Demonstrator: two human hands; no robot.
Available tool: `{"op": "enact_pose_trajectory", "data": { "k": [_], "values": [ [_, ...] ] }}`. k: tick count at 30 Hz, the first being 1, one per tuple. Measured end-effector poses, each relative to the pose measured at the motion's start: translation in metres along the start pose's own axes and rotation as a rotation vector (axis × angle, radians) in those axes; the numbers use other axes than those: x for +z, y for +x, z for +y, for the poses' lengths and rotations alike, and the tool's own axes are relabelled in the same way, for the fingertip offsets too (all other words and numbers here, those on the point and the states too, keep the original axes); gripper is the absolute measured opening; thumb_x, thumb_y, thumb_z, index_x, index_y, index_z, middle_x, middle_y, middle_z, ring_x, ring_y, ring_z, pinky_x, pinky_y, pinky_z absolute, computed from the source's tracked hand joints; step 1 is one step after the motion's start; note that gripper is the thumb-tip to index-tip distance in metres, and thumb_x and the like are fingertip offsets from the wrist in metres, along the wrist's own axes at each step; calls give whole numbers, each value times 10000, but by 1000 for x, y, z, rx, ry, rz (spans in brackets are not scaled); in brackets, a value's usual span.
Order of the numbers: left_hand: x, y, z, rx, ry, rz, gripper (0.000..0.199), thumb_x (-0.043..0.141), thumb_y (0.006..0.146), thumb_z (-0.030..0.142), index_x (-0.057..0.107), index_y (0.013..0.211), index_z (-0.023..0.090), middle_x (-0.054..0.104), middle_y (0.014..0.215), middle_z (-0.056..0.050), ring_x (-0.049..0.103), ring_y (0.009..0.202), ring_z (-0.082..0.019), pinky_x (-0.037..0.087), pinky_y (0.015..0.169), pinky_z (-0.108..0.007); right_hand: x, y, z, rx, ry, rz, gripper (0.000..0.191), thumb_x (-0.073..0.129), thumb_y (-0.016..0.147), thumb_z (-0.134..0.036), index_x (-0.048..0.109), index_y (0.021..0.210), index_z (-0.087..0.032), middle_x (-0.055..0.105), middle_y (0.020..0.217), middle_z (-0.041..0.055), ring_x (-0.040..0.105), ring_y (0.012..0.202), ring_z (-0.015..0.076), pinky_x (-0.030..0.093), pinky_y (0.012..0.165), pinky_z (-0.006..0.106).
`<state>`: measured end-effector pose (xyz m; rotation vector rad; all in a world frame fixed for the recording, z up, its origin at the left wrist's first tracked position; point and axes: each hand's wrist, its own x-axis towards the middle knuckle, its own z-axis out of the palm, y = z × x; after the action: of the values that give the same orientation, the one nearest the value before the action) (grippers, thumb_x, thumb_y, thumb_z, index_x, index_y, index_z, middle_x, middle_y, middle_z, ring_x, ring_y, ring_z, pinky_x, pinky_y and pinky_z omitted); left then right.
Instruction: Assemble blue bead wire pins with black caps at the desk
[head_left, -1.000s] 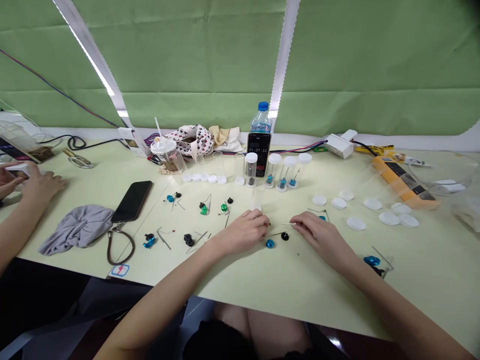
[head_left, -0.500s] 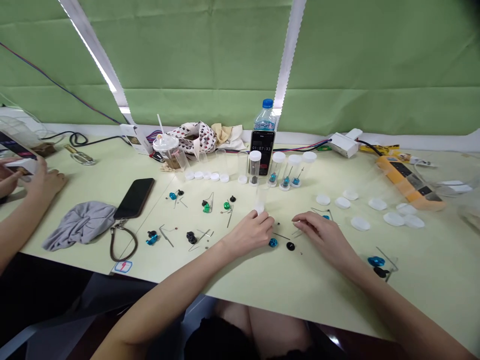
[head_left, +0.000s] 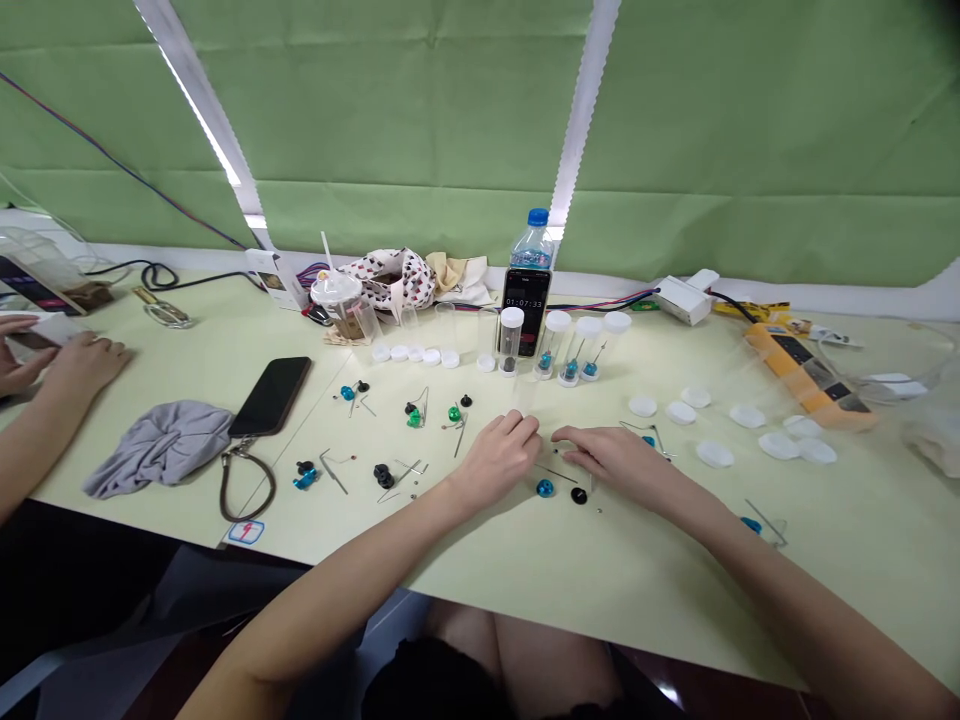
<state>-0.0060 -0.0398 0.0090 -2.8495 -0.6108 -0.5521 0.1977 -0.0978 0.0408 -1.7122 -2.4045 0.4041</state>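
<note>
My left hand rests over the middle of the table, its fingers curled in a pinch; what they hold, if anything, is hidden. Close by on the right, my right hand points its bent fingers at it, thumb and index finger drawn together. I cannot make out anything between them. Just in front of the hands lie a blue round part, a black round part and a thin metal rod. Past my right fingers is another blue part with thin metal pieces.
Capped clear tubes stand before a propped phone and a bottle. White discs lie on the right, green parts with rods on the left. A dark phone and grey cloth lie near another person's hand.
My right hand has moved left, closer to my left hand. The clear tube with a white end at my left fingers no longer shows. My left hand has shifted slightly left.
</note>
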Motion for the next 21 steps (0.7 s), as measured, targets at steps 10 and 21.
{"op": "enact_pose_trajectory", "data": {
  "k": [10, 21],
  "values": [
    [-3, -10, -1, 154, -574, -15, 526, 496, 762, 661, 572, 890, 156, 634, 792, -62, 585, 771, -157, 453, 701, -268, 6, 11, -6, -157, -342, -51, 88, 495, 844, -135, 475, 784, -196, 615, 669, 39, 585, 590, 176, 303, 498, 269],
    [5, -5, -7, 63, -681, -168, 281, 588, 829, 418, 648, 965, 179, 646, 1016, -61, 590, 948, -159, 438, 842, -255, -17, -27, 12, -2, 136, 128, 255, 322, 958, -410, 509, 936, -238, 636, 806, 28, 571, 651, 166, 405, 602, 288]
  ]
}}
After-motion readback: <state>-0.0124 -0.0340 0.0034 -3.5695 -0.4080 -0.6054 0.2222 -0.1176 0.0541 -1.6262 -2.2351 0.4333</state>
